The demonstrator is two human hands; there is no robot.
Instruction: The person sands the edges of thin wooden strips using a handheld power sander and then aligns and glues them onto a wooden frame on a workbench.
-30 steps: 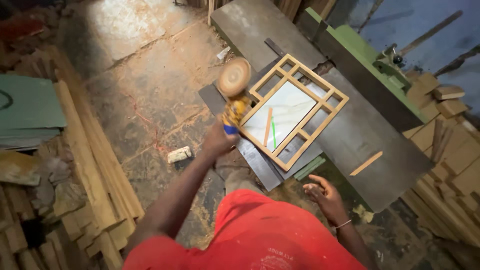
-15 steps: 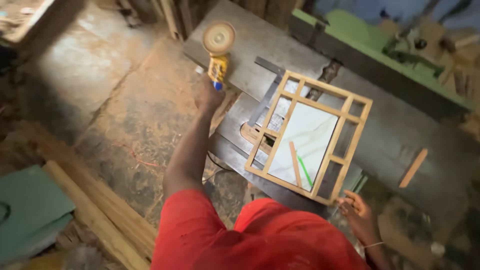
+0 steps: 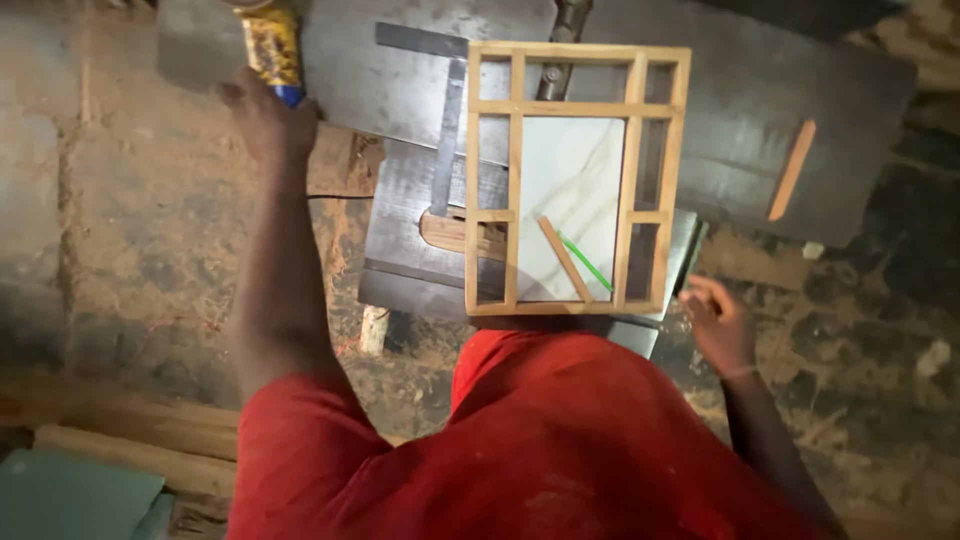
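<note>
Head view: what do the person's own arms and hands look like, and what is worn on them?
Both arms are bare from the short red sleeves down. The left hand wears no glove or ring that shows. The right hand is also gloveless, with a thin pale band around its wrist. No watch, markings or tape can be made out.

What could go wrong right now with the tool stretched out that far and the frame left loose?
The left hand holds the yellow tool at full arm's reach, so grip may be weak. The wooden frame overhangs the metal table and nothing pins it; the right hand is off it, so it could slide or tip.
</note>
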